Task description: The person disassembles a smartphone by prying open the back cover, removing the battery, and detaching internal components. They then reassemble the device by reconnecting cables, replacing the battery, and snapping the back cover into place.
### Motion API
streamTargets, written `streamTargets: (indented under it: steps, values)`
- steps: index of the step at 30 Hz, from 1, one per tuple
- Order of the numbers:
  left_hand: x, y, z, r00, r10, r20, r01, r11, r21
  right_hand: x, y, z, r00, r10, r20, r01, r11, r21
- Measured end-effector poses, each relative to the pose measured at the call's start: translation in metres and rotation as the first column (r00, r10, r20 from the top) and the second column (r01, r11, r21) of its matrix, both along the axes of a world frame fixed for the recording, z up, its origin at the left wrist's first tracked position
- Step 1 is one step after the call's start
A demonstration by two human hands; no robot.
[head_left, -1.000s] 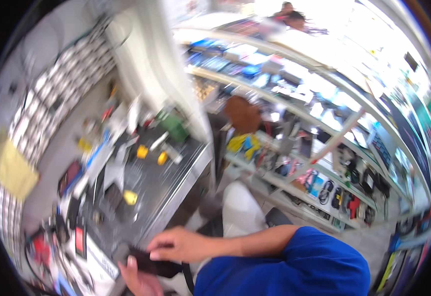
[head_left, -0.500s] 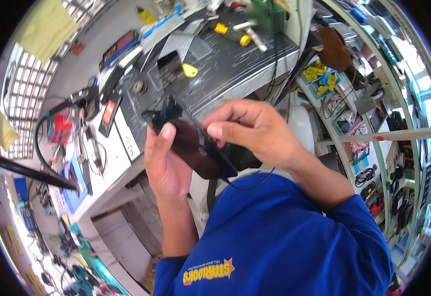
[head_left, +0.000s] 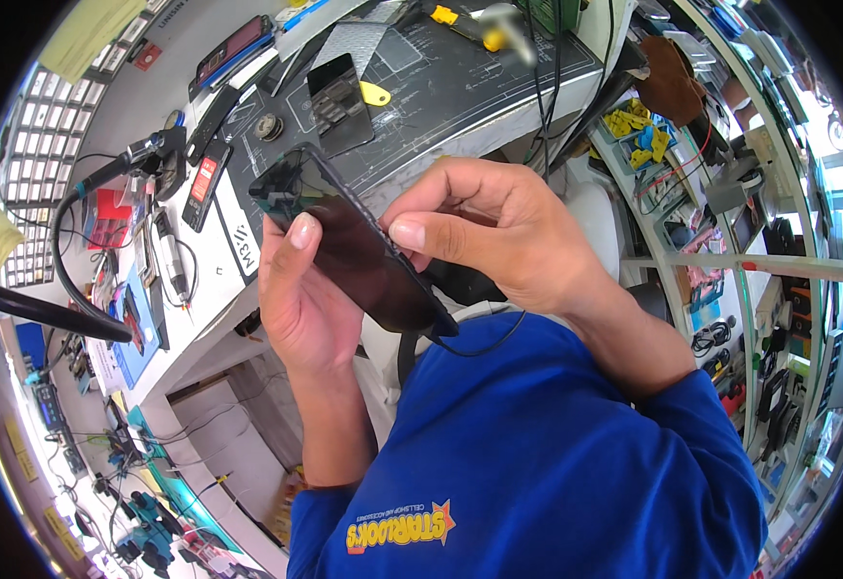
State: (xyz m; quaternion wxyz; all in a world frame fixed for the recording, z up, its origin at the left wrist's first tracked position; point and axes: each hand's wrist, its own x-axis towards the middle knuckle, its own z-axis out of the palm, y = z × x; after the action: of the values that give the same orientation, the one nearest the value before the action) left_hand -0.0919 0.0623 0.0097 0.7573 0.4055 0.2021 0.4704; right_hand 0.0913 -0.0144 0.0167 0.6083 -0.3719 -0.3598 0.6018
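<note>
A black smartphone (head_left: 352, 253) with a dark, glossy screen is tilted in front of my chest. My left hand (head_left: 310, 299) grips it from the left side, thumb lying over the screen's edge. At the phone's right long edge, my right hand (head_left: 494, 232) is closed in a pinch, thumb and forefinger together. Whatever sits between those fingertips is too small or hidden to make out. From the phone's lower end a thin black cable (head_left: 498, 345) curves away to the right, over my blue shirt.
On the dark work mat (head_left: 441, 101) beyond lie another phone-like panel (head_left: 337, 104), a yellow pick (head_left: 375, 94) and a small round metal pot (head_left: 268, 127). Tools and a soldering-type pen (head_left: 172, 256) crowd the left bench. Shelves (head_left: 759, 265) with parts stand at right.
My view has shifted a little, and the phone shows farther left, its screen turned more into view. Both hands keep their hold; the right pinch stays at the phone's edge.
</note>
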Motion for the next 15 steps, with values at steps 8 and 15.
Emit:
streamTargets:
  steps: [8, 15]
  values:
    - [-0.0003, 0.0034, -0.0036, 0.999, -0.035, 0.005, 0.035, 0.998, -0.055, 0.0014, -0.0013, -0.003, 0.999, 0.005, -0.038, -0.005, 1.0, 0.01]
    - [0.0013, 0.003, 0.0002, 0.999, -0.031, -0.023, 0.03, 0.998, -0.046, 0.0027, -0.001, -0.0042, 0.998, 0.02, -0.065, -0.016, 0.998, 0.054]
